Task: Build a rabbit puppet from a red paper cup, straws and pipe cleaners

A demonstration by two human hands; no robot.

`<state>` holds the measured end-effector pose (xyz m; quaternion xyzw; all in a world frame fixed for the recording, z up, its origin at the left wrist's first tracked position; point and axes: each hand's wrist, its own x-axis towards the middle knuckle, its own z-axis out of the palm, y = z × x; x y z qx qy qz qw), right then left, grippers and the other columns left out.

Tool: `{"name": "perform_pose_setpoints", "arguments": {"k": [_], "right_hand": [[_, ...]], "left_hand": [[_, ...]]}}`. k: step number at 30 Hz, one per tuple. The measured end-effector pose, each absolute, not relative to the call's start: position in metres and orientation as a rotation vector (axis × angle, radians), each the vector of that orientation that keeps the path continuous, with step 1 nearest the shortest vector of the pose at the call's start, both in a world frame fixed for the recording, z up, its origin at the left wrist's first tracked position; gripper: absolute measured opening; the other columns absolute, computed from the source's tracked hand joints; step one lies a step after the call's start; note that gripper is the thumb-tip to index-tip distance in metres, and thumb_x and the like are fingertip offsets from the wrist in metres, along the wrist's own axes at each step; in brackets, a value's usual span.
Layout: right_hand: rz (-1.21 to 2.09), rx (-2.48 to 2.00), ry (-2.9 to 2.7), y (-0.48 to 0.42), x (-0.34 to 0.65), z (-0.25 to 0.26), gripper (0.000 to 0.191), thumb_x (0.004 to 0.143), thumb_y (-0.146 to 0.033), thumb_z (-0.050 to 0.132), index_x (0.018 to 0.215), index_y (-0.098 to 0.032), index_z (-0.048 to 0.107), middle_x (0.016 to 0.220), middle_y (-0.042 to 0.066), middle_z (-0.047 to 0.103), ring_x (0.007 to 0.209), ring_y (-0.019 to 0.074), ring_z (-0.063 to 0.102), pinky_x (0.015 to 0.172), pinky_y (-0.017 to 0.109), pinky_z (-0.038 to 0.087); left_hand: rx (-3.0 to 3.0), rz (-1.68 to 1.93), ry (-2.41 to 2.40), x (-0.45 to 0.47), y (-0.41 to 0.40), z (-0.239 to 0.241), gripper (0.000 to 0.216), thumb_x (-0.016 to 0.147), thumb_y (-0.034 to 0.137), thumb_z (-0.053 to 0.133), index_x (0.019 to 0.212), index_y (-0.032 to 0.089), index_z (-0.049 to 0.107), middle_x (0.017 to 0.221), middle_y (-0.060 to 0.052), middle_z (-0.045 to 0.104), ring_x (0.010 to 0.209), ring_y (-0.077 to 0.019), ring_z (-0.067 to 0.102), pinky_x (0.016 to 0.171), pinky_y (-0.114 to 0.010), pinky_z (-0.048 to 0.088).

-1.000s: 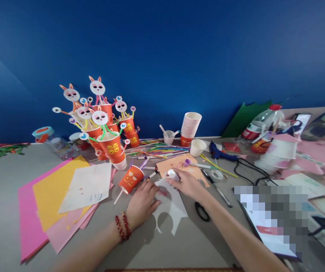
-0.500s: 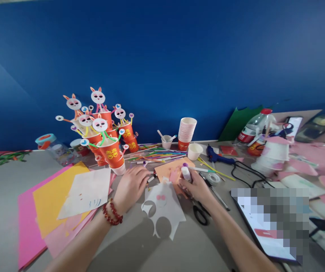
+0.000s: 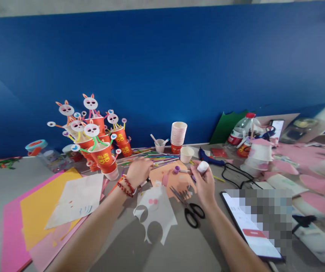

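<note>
My right hand (image 3: pixel 205 185) is closed around a white glue stick (image 3: pixel 203 166), raised a little above the table. A purple cap (image 3: pixel 176 170) lies apart from it on the orange paper (image 3: pixel 159 174). Below, black-handled scissors (image 3: pixel 190 209) rest with their blades over that paper's edge. My left hand (image 3: pixel 140 172) is at the paper's left side, beside the bundle of coloured sticks. Its fingers are bent together, and whatever they hold is hidden. Between my forearms lies a white paper sheet (image 3: pixel 158 211) with round cut-outs and a small piece bearing two pink spots.
Red cups with rabbit faces (image 3: pixel 102 156) stand at the left back. Coloured paper (image 3: pixel 34 206) is piled at left. A cup stack (image 3: pixel 178 136), a blue glue gun (image 3: pixel 212 158) and a bottle (image 3: pixel 240 132) stand along the back. A phone (image 3: pixel 253 230) lies at right.
My right hand has lifted the glue stick up and to the right, uncovering the scissors and cap. My left hand has moved slightly forward. The view has shifted right and tilted a little.
</note>
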<state>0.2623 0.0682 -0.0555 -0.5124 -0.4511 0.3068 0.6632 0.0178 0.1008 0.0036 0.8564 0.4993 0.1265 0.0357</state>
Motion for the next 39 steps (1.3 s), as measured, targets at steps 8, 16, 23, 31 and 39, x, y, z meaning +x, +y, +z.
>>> {"name": "perform_pose_setpoints", "arguments": {"k": [8,16,23,31,39], "right_hand": [[0.493,-1.07,-0.805,0.075,0.278,-0.045,0.038,0.084,-0.043,0.061,0.114,-0.021,0.052,0.085,0.0,0.059,0.072,0.0171,0.061,0.074,0.034,0.052],[0.562,-1.208,-1.064,0.077,0.275,-0.063,0.035,0.084,-0.044,0.06,0.107,-0.018,0.054,0.086,0.005,0.065,0.072,0.0196,0.063,0.069,0.033,0.054],[0.543,-1.331,-1.453,0.076,0.269,-0.069,0.023,0.084,-0.037,0.057,0.096,-0.018,0.061,0.08,0.005,0.067,0.07,0.0212,0.063,0.066,0.03,0.049],[0.532,-1.396,-1.86,0.065,0.252,-0.064,0.009,0.076,-0.017,0.052,0.081,-0.021,0.058,0.069,0.0,0.062,0.065,0.0198,0.057,0.059,0.026,0.035],[0.485,-1.481,-2.088,0.062,0.251,-0.062,0.017,0.073,-0.016,0.057,0.09,-0.019,0.061,0.076,0.004,0.067,0.068,0.02,0.058,0.058,0.025,0.031]], "left_hand": [[2.651,0.413,1.371,0.06,0.11,-0.014,0.024,0.088,0.017,0.054,0.11,0.018,0.064,0.109,-0.01,0.068,0.1,-0.0237,0.065,0.084,-0.033,0.052],[2.588,0.604,1.333,0.126,0.124,-0.044,0.02,0.086,0.014,0.056,0.105,0.011,0.06,0.113,-0.019,0.065,0.11,-0.0308,0.059,0.095,-0.043,0.047],[2.516,0.755,1.268,0.11,0.12,-0.037,0.014,0.087,0.016,0.054,0.101,0.015,0.056,0.093,-0.009,0.067,0.082,-0.0228,0.065,0.073,-0.034,0.051],[2.543,0.805,1.1,0.067,0.092,-0.018,0.013,0.087,0.02,0.062,0.1,0.019,0.062,0.101,-0.007,0.068,0.098,-0.0228,0.061,0.089,-0.035,0.049],[2.623,0.734,0.991,0.052,0.077,-0.014,0.033,0.087,0.028,0.067,0.118,0.021,0.06,0.115,-0.009,0.068,0.107,-0.0265,0.06,0.096,-0.042,0.046]]}}
